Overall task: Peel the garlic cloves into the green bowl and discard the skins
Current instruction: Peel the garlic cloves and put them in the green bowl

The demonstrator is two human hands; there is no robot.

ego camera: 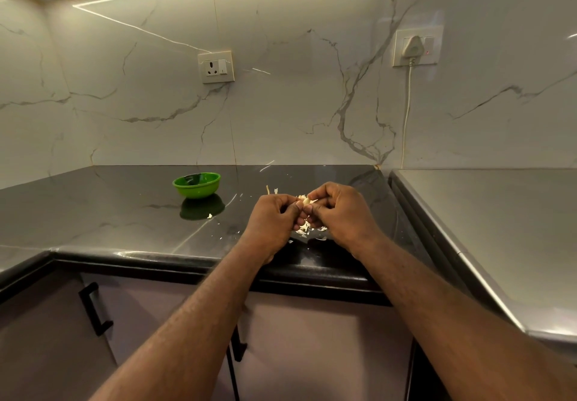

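Both hands meet above the black counter (125,213). My left hand (274,222) and my right hand (340,213) pinch a pale garlic clove (306,201) between their fingertips, with papery skin sticking out around it. A heap of loose garlic skins (304,229) lies on the counter just under the hands, partly hidden by them. The green bowl (196,184) stands to the left and farther back, apart from both hands; its contents are not visible from here.
Small skin flakes (209,215) are scattered in front of the bowl and behind the hands. A marble wall with two sockets (216,67) and a plugged white cable (406,113) backs the counter. A grey steel surface (499,229) adjoins on the right. Cabinet doors lie below.
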